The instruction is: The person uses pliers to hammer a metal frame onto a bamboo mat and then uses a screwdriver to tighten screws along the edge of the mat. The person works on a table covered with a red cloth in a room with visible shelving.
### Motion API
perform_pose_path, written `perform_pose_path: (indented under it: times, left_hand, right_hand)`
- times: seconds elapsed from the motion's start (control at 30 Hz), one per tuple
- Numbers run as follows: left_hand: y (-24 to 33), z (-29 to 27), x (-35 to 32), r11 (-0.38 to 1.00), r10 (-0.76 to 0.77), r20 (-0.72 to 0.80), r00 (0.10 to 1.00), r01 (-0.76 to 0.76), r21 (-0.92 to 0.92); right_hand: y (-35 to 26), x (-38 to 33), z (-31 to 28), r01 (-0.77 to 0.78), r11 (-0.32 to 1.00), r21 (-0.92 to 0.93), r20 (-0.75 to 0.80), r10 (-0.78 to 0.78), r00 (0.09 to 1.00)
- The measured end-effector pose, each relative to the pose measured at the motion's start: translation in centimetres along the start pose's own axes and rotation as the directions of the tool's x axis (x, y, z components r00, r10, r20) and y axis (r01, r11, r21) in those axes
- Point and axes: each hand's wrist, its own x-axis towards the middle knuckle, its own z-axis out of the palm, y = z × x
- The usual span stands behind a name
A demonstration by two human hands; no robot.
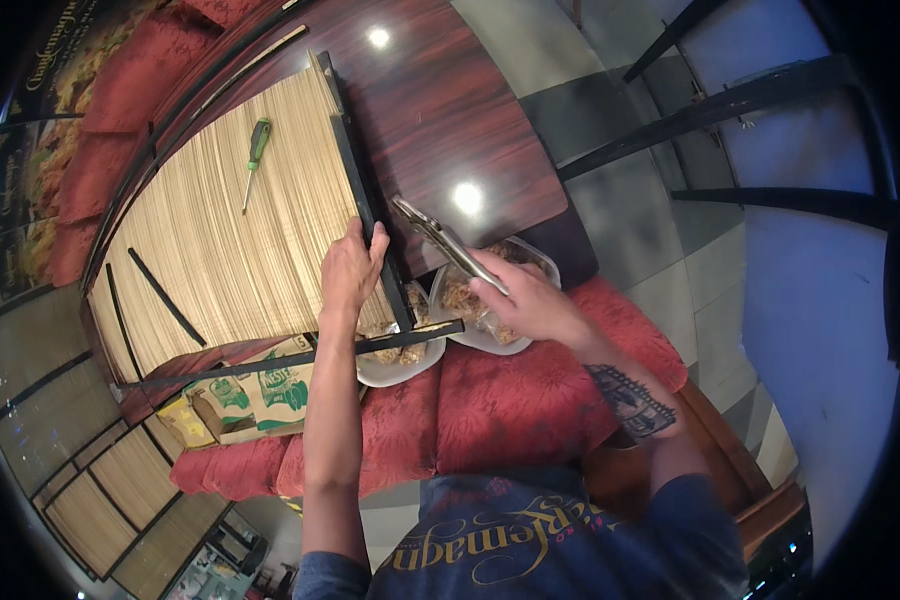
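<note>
- Left hand (pixel 350 268) clamps the black frame bar (pixel 365 200), steadying the slatted panel (pixel 230 230) on the counter (pixel 450 100).
- Right hand (pixel 530 305), grip pinching pliers (pixel 445 243), aims them at that bar.

Pliers at the black frame

My left hand (pixel 350 268) grips the black frame (pixel 362 190) of the bamboo-slat panel (pixel 220 230); my right hand (pixel 530 305) holds metal pliers (pixel 440 240) beside it. A green screwdriver (pixel 256 155) lies on the slats.

bowl contents (pixel 462 297) blurred behind right hand (pixel 530 305), cardboard box (pixel 255 395) partly under black bar (pixel 290 362)
</note>
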Motion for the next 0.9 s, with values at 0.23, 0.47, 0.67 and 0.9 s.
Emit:
perform_pose_path:
  times: [0.23, 0.47, 0.67, 0.9]
  left_hand:
    - [0.5, -1.1, 0.2, 0.999, -0.001, -0.011, 1.0, 0.001, 0.038]
    - [1.4, -2.1, -0.4, 0.999, -0.026, -0.021, 0.999, 0.026, 0.023]
    - [1.6, -3.7, -0.9, 0.997, -0.054, -0.026, 0.998, 0.053, -0.048]
    - [1.5, -5.9, -1.8, 0.993, -0.032, -0.075, 0.997, 0.023, -0.116]
  right_hand:
    - [4.3, -3.2, -3.2, 0.009, 0.984, -0.178, 0.13, 0.014, 0.991]
    - [6.1, -4.8, 0.3, 0.013, 0.987, -0.163, 0.053, -0.005, 0.999]
    - [7.6, -4.3, 1.4, 0.106, 0.981, -0.16, -0.09, -0.122, 0.988]
    - [4.4, -2.3, 0.2, -0.033, 0.986, -0.161, -0.049, 0.025, 0.998]
